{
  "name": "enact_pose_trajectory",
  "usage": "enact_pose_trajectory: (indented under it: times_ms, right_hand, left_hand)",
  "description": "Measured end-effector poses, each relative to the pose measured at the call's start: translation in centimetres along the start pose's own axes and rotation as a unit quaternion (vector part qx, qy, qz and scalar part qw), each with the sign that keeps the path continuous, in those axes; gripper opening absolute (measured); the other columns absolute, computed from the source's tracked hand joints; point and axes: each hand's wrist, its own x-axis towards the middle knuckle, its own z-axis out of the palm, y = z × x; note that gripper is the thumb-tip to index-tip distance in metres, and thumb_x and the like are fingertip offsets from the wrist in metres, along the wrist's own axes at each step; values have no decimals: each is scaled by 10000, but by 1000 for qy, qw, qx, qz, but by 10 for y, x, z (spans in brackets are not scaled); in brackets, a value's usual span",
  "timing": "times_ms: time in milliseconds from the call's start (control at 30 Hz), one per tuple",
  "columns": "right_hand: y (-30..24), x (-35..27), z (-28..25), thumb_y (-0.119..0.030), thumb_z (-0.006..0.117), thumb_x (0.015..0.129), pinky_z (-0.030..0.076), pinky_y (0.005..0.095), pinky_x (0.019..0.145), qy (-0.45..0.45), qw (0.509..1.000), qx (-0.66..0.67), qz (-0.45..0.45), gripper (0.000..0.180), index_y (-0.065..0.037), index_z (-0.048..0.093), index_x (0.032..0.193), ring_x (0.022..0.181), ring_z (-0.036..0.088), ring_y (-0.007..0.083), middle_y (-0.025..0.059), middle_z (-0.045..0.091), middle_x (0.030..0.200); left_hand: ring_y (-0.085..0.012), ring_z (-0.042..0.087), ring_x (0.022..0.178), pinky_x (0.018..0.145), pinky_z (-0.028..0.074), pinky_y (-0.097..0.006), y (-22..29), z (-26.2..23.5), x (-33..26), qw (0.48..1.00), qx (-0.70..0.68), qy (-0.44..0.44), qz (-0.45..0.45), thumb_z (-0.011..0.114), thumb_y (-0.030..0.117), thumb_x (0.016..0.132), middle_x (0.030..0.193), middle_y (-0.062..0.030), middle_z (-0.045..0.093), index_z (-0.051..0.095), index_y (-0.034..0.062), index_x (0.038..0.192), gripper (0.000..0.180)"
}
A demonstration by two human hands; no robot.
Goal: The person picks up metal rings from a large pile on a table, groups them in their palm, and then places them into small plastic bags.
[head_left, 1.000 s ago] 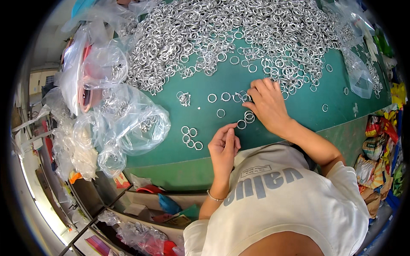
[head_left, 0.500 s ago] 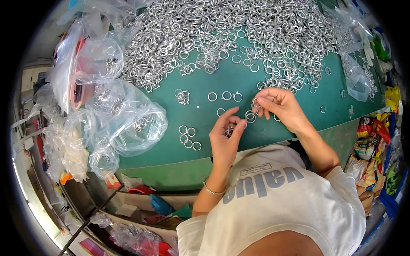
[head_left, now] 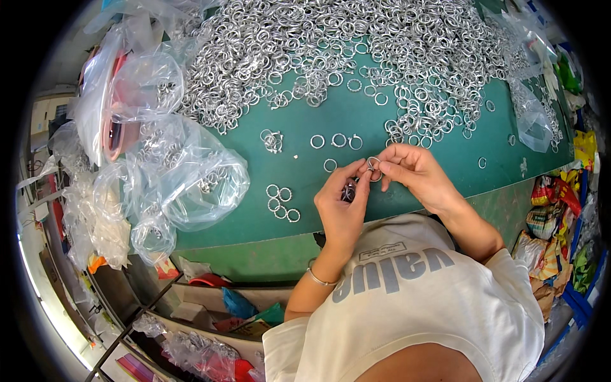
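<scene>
- Head view: nearest the camera is the person's white shirt (head_left: 433, 305) with grey lettering, and a thin bracelet (head_left: 320, 279) sits on the left wrist
- The left hand (head_left: 340, 204) is raised over the near edge of the green table (head_left: 356, 121), its fingers curled around a small dark bunch of rings (head_left: 349, 191), with thumb and forefinger reaching toward the other hand
- The right hand (head_left: 417, 175) meets it fingertip to fingertip, pinched shut on a single silver ring (head_left: 373, 164) held just above the table
- The step in hand looks like joining or threading this one ring onto the bunch in the left hand; the next move would call for a fine twist or slide with both hands steady, since the ring is small and slippery
- The ring itself is a thin, round loop of bright metal, like a key ring; whether it has a split cannot be told
- Just beside the left hand lie four loose rings (head_left: 280, 202) in a cluster, and further off a short row of rings (head_left: 332, 141) and a little clump (head_left: 272, 141)
- To the left are crumpled clear plastic bags (head_left: 184, 172) with a few rings inside
- Farthest off, a great heap of rings (head_left: 331, 51) covers the back of the table
</scene>
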Motion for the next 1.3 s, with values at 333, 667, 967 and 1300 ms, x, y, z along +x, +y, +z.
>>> enact_pose_trajectory:
  times_ms: [333,667,967,1300]
  right_hand:
    - [-2,-3,7,-91,553,861,444,210,719,22,1000,6,1,116,6,570,923,815,558,78,38,604,858]
    - [-3,-2,22,13,584,810,480,229,726,68,996,-13,-64,157,31,584,966,803,581,95,52,607,857]
    - [-2,-4,19,62,598,743,452,255,592,102,897,-328,-276,179,25,612,917,658,567,171,99,598,791]
    - [-2,-4,19,88,609,719,441,262,519,106,858,-346,-365,151,20,601,853,611,559,182,112,576,749]
  left_hand:
    - [-39,449,553,473,330,-169,11,-11,7,969,-195,-78,-129,614,28,798,730,-17,579,633,-21,899,114]
    - [-31,356,460,399,225,-171,8,-13,11,931,-311,-55,-183,553,88,854,663,-21,525,578,-16,829,110]
    - [-27,305,450,366,212,-162,6,-21,12,811,-488,-130,-297,478,118,890,727,-58,504,523,4,859,126]
    - [-21,341,498,374,232,-142,18,-26,7,797,-491,-145,-322,523,39,856,795,-59,542,554,-30,1025,185]
